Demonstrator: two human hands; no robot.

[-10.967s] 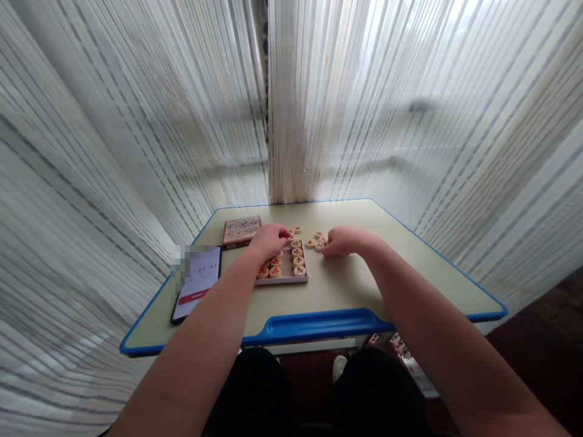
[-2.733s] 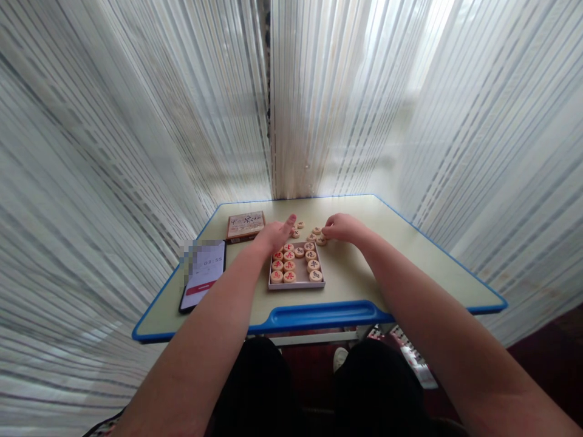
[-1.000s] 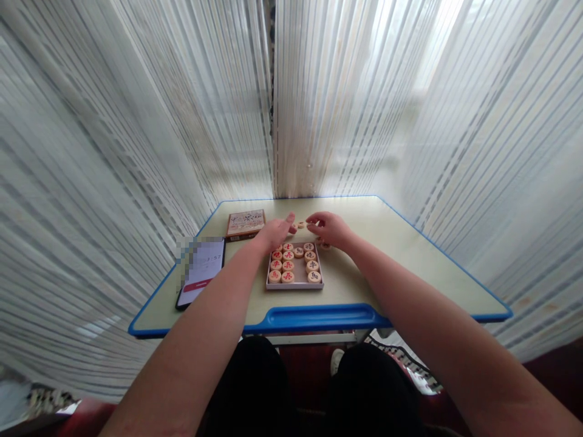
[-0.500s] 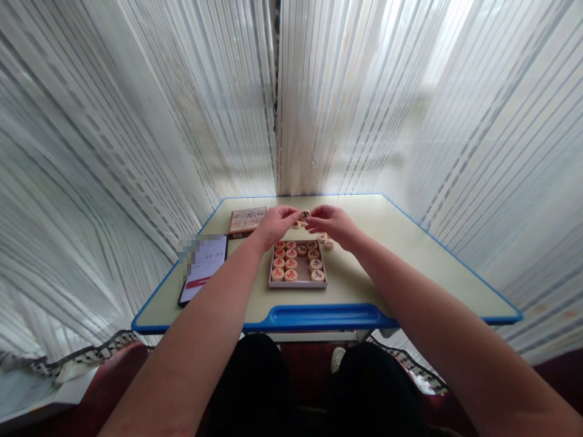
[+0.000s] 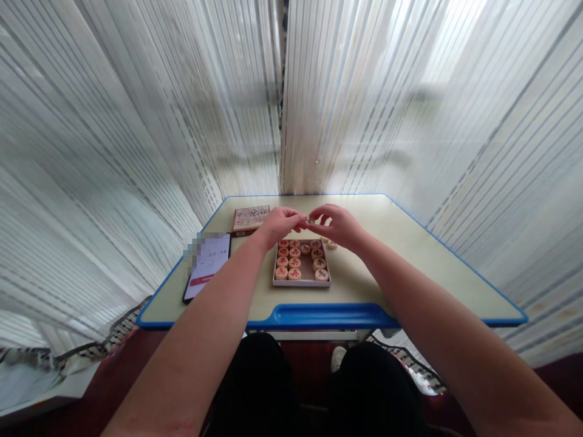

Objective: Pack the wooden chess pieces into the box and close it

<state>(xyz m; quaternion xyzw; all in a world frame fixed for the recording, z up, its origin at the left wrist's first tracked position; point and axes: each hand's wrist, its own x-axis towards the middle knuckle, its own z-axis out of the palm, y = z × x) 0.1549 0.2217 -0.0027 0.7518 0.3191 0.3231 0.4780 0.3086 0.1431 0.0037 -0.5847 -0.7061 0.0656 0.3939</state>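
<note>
Above the back edge of a shallow white box (image 5: 302,283), my left hand (image 5: 283,222) and my right hand (image 5: 336,223) meet at a round wooden chess piece (image 5: 310,221). Fingertips of both hands pinch the piece, which is tilted and partly covered by them. Inside the box, pieces with red characters (image 5: 294,263) fill two columns on the left. Pieces with black characters (image 5: 319,264) stand on the right side, with a gap at the lower middle. More loose pieces (image 5: 332,244) lie beside the box, partly under my right hand.
A phone (image 5: 207,267) showing a timer lies at the left of the blue-edged table (image 5: 428,273). A printed box lid (image 5: 249,218) is behind it. The blue tray groove (image 5: 330,316) runs along the front edge. Striped curtains hang behind.
The piece between my fingers has turned from face-up in view to a tilted position. My right fingers have shifted their grip on it. The view has shifted slightly.
</note>
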